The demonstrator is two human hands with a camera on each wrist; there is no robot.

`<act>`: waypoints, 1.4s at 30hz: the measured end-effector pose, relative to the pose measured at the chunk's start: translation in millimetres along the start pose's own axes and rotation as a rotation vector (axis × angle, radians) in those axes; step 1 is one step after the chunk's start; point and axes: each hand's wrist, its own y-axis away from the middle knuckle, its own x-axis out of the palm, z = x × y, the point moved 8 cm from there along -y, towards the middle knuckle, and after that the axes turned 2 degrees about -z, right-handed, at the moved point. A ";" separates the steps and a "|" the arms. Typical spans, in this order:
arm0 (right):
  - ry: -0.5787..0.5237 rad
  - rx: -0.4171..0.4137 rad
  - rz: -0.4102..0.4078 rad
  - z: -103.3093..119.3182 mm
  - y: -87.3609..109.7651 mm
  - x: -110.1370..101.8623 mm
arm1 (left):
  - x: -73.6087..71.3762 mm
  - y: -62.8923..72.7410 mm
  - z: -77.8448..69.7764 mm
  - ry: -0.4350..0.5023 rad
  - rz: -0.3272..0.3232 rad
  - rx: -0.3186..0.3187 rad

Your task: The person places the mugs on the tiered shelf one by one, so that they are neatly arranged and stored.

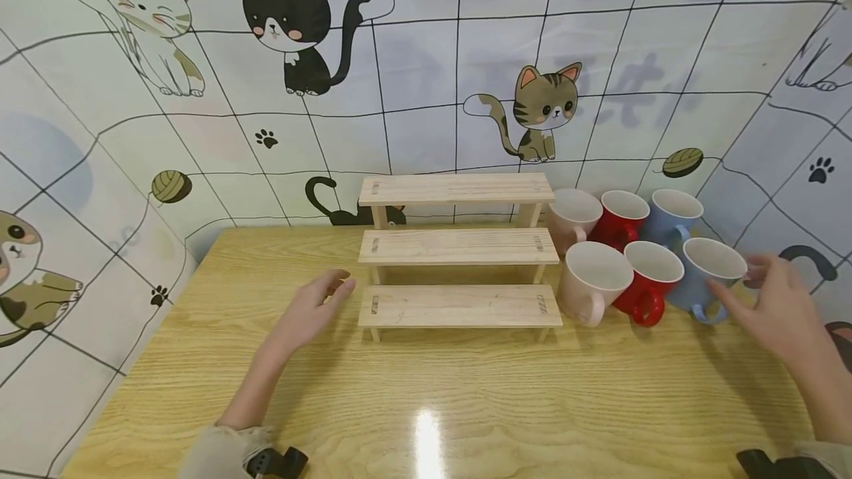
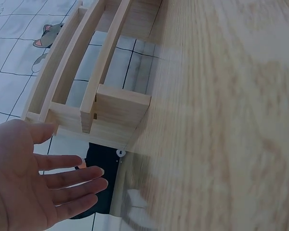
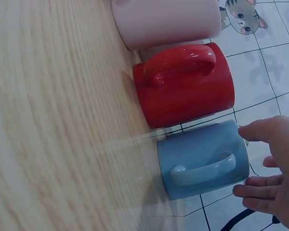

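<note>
In the head view, my right hand (image 1: 775, 305) is at the front blue mug (image 1: 705, 272), thumb at the near side of its rim and fingers by its right side. The right wrist view shows the thumb and fingertips around the rim of this blue mug (image 3: 202, 161); whether they touch is hard to tell. The mug stands upright, handle toward me. My left hand (image 1: 313, 309) is held beside the left end of a three-step wooden stand (image 1: 459, 307), holding nothing. Its fingers are spread and relaxed in the left wrist view.
Left of the blue mug stand a front red mug (image 1: 648, 279) and a front pink mug (image 1: 595, 279), close to the stand. Behind them is a row with a pink mug (image 1: 574, 216), a red mug (image 1: 622, 216) and a blue mug (image 1: 674, 216). A cat-printed cloth (image 1: 426, 80) hangs behind the table (image 1: 506, 405).
</note>
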 end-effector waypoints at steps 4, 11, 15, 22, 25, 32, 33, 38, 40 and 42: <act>-0.017 0.030 0.027 -4.9 3.6 7.0 | 4.5 -2.3 0.3 0.028 0.007 -0.013; -0.034 0.081 0.038 -10.9 5.2 13.9 | 16.0 -6.3 3.1 0.063 0.037 -0.050; -0.031 0.114 0.022 -11.0 4.1 12.2 | 20.3 -7.3 2.4 0.081 0.039 -0.055; -0.003 0.183 0.043 -17.3 7.5 17.4 | 26.1 -10.3 -1.9 0.087 0.043 -0.049; 0.007 0.155 0.036 -18.0 6.2 19.3 | 27.9 -12.2 -2.1 0.092 0.044 -0.056; -0.013 0.138 0.072 -17.9 4.5 20.8 | 32.6 -17.1 -0.2 0.087 0.044 -0.074; -0.021 0.143 0.084 -18.2 4.7 21.5 | 33.3 -17.8 -0.4 0.090 0.046 -0.077; -0.115 0.205 0.151 -23.0 7.1 26.9 | 35.2 -20.7 -3.1 0.084 0.050 -0.080; -0.167 0.235 0.183 -25.4 8.5 29.2 | 35.5 -21.4 -3.7 0.085 0.050 -0.089; -0.218 0.260 0.204 -28.0 9.6 31.2 | 36.0 -21.5 -3.5 0.093 0.054 -0.098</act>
